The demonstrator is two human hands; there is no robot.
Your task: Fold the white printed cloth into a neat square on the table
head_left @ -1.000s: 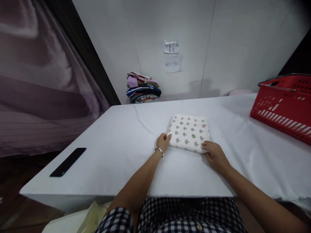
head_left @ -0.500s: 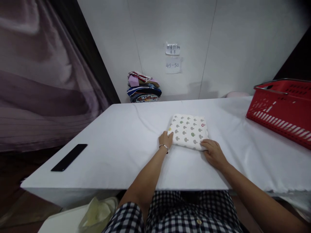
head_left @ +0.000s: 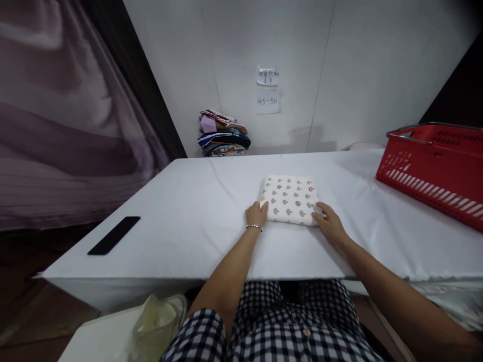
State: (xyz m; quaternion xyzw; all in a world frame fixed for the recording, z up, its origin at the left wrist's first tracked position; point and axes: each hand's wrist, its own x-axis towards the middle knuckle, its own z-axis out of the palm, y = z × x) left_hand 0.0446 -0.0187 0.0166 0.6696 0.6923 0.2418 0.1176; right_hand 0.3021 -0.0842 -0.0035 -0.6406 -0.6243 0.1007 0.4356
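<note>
A folded white cloth with a mushroom print lies flat near the middle of the white table. My left hand rests at the cloth's near left corner, fingers curled against its edge. At the near right corner, my right hand has its fingers bent and touching the cloth's edge. Both hands grip the cloth where it lies on the table. A bracelet sits on my left wrist.
A red plastic basket stands at the table's right end. A black flat object lies near the left edge. A stack of folded clothes sits by the wall, under two paper notes. A curtain hangs at left.
The cloth and both hands have shifted a little farther from me across the table. The view has tilted slightly; the basket appears more to the left.
</note>
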